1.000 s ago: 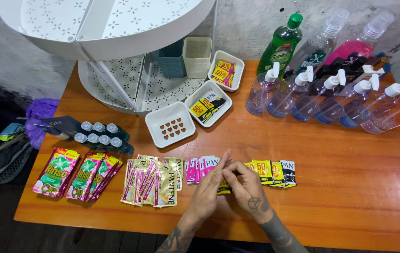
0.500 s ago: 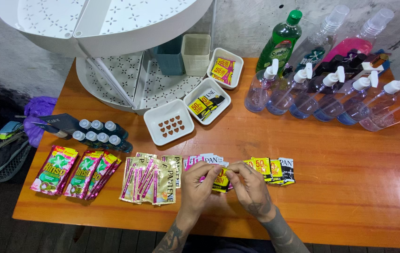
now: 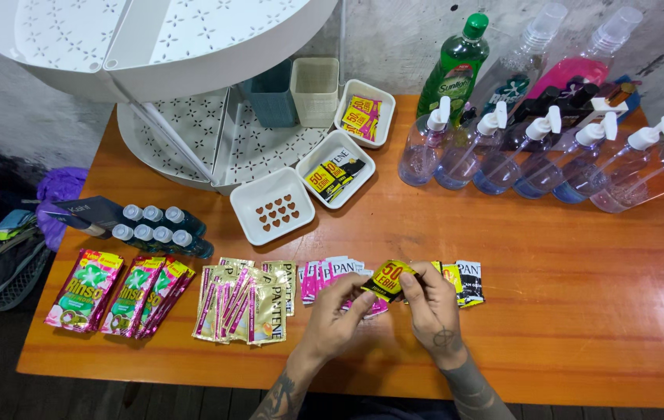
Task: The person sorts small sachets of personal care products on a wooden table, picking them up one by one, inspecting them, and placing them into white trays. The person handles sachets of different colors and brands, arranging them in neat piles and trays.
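The person is lifting one black-and-yellow sachet (image 3: pixel 388 280) off the row of sachets at the near edge of the table (image 3: pixel 581 327), and both hands are on it. The left hand (image 3: pixel 336 319) is pinching its lower left edge between thumb and fingertips, the fingers pressed together. The right hand (image 3: pixel 433 311) is pinching its right edge the same way, knuckles curled over the black sachets (image 3: pixel 468 281) lying flat beneath.

The sachet is sitting just above the table, between the two hands, tilted with its yellow face up, over the gap between the pink sachets (image 3: pixel 328 274) and the black ones.

It looks like a picking and sorting step. The white tray (image 3: pixel 336 167) further back is already holding matching sachets, so carrying this one off would call for one hand letting go while the other keeps its pinch and clears the pump bottles (image 3: pixel 487 152).
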